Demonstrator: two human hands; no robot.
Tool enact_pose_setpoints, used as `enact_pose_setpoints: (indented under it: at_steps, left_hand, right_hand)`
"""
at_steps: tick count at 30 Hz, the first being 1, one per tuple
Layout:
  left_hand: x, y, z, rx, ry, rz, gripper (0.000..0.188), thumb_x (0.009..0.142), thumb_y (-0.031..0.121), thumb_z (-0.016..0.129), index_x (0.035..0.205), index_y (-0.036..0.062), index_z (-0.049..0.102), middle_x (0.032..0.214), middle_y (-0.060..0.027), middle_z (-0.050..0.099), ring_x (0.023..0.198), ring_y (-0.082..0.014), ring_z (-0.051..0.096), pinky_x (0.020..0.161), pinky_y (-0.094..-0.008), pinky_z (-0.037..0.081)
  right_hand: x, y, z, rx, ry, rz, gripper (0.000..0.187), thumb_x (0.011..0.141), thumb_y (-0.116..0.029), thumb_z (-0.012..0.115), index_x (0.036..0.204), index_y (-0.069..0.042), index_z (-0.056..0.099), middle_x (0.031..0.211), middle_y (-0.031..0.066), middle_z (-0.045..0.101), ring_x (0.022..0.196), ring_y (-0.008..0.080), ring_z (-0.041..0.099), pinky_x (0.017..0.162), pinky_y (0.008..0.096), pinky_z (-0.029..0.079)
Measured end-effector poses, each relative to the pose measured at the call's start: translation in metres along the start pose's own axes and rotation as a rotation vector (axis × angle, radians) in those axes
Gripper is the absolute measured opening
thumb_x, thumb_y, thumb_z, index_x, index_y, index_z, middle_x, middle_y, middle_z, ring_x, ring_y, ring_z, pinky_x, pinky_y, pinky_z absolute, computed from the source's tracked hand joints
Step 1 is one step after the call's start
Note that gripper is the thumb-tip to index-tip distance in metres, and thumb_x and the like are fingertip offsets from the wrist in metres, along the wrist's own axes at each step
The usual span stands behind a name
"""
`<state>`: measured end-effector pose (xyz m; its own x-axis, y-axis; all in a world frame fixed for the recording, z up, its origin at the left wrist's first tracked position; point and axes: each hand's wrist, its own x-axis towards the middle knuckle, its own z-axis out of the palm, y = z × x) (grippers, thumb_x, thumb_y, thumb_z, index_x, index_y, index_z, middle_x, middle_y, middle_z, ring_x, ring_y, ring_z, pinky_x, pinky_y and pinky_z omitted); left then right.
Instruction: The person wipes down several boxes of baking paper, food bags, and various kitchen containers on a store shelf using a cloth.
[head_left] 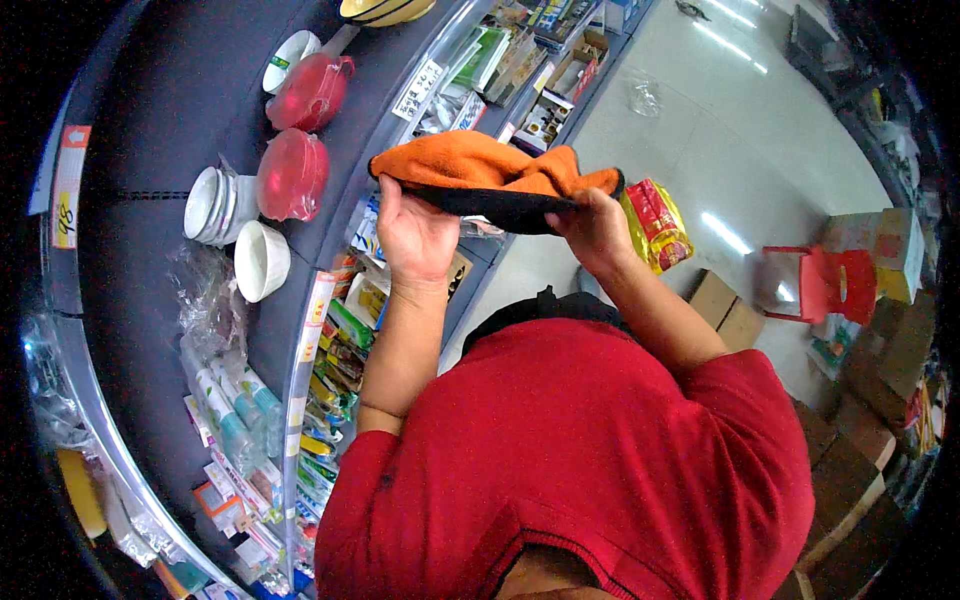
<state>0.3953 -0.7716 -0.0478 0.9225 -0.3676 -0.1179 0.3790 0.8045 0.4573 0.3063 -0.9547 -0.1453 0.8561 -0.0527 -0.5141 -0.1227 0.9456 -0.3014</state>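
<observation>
An orange and black cloth (490, 165) is stretched between my two hands in front of the shelf. My left hand (418, 232) is closed on its left end, thumb against the dark side and the other fingers mostly hidden. At the right end, my right hand (597, 230) pinches the cloth's edge. The orange side is folded and rumpled on top, with the black side hanging below. Just beyond my right hand shows a shiny yellow and red package (656, 222); whether it touches the hand I cannot tell.
To the left runs a dark shelf (140, 270) with red lidded containers (293, 175), white bowls (262, 262) and wrapped bottles (230, 405). Lower shelves hold many small packets (345, 325). On the floor to the right stand a red plastic stool (800, 285) and cardboard boxes (725, 310).
</observation>
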Motion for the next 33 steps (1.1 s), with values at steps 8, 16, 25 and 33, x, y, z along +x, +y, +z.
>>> enact_pose_setpoints:
  at_steps: [8,16,25,33]
  left_hand:
    - [0.015,0.005,0.020,-0.164,-0.197,-0.079,0.046,0.097,0.033,0.034,0.129,0.0013,0.043,0.132,-0.0178,0.045,0.122,-0.0324,0.042,0.107,-0.0519,0.024]
    - [0.011,-0.001,0.017,-0.161,-0.307,-0.069,0.040,0.094,0.031,0.045,0.121,0.0033,0.048,0.122,-0.0118,0.053,0.114,-0.0256,0.050,0.102,-0.0429,0.035]
    - [0.006,0.023,-0.026,0.611,0.274,0.134,0.044,0.091,0.031,0.052,0.126,0.0047,0.047,0.122,-0.0106,0.054,0.113,-0.0223,0.051,0.100,-0.0371,0.036]
    - [-0.013,-0.068,-0.064,1.349,-0.111,-0.098,0.076,0.074,0.013,0.069,0.138,0.0106,0.029,0.131,-0.0091,0.044,0.115,-0.0236,0.047,0.094,-0.0404,0.042]
  right_hand:
    - [-0.007,0.010,-0.055,-1.111,0.038,0.439,0.049,0.083,-0.042,0.059,0.114,-0.005,0.054,0.099,0.0135,0.063,0.084,0.0250,0.062,0.069,0.0379,0.049]
    - [0.022,0.003,0.021,-1.458,-0.179,-0.987,0.065,0.068,-0.018,0.074,0.126,-0.006,0.047,0.129,0.0193,0.045,0.118,0.0356,0.043,0.099,0.0410,0.036]
    - [0.028,-0.056,0.045,-0.409,-0.376,0.016,0.048,0.088,-0.029,0.040,0.126,0.001,0.044,0.121,0.0178,0.052,0.113,0.0320,0.050,0.093,0.0425,0.043]
    - [0.022,-0.044,0.075,-0.302,-0.352,0.181,0.044,0.081,-0.034,0.050,0.113,-0.004,0.047,0.101,0.0159,0.055,0.089,0.0311,0.058,0.077,0.0425,0.050]
